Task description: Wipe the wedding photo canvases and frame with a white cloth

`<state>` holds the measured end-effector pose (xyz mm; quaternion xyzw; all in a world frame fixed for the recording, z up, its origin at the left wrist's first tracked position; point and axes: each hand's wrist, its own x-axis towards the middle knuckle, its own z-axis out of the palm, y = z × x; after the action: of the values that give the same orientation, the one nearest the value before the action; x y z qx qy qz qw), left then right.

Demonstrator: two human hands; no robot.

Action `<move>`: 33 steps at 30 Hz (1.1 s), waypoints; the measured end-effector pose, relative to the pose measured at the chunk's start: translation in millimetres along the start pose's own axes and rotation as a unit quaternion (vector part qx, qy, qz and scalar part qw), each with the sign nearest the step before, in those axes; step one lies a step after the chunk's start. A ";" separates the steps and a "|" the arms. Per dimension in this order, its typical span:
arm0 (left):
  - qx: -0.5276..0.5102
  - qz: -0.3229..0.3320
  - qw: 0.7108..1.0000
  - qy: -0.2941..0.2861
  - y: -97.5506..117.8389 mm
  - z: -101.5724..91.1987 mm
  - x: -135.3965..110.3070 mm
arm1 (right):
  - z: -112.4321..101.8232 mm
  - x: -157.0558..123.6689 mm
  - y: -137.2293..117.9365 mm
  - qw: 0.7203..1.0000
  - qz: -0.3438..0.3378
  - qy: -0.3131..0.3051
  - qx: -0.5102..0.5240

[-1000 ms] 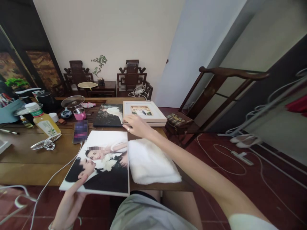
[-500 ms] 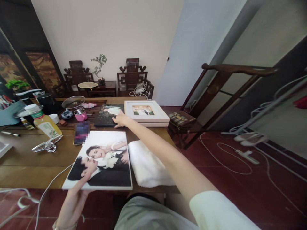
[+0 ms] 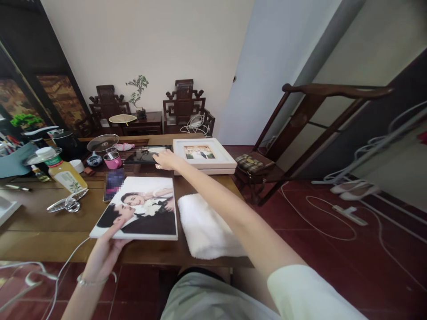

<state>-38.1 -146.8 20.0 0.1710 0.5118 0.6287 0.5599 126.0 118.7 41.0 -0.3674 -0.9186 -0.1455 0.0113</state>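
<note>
My left hand (image 3: 108, 242) grips the near edge of a white-edged wedding photo panel (image 3: 147, 218), thumb on top and fingers beneath. The panel lies face up over the front of the table. My right hand (image 3: 166, 160), with a ring on one finger, reaches forward and is closed on the near right edge of a dark photo panel (image 3: 140, 155). That near edge appears raised, and its far side is low at the back. White framed pictures (image 3: 213, 165) lie stacked just right of this hand. Under my right forearm sits a folded white towel (image 3: 200, 231).
On the wooden table (image 3: 43, 222) stand a bottle of yellow liquid (image 3: 66, 173), a hair clip (image 3: 70, 202), a pink cup (image 3: 112, 161) and a phone-like dark item (image 3: 113, 182). A wooden chair (image 3: 300, 118) holding a plaid bag (image 3: 250, 163) stands at right.
My right hand has taken hold of the dark panel and its near edge has risen. My left hand has pushed the white-edged panel slightly away from me.
</note>
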 end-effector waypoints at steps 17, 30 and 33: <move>0.016 -0.030 0.997 -0.068 52.8 42.0 120.3 | -87.0 -59.9 19.6 0.957 0.082 0.262 0.096; -0.018 -0.018 0.993 -0.116 38.8 83.4 189.3 | -111.1 -178.3 10.1 0.877 0.027 0.477 0.056; -0.016 -0.033 0.994 -0.106 23.8 94.4 194.6 | -107.1 -199.0 7.0 0.878 0.020 0.477 0.038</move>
<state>-37.5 70.6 9.6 0.2111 0.4450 0.5964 0.6339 266.7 -39.7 119.9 -0.2711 -0.7991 -0.2681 0.4648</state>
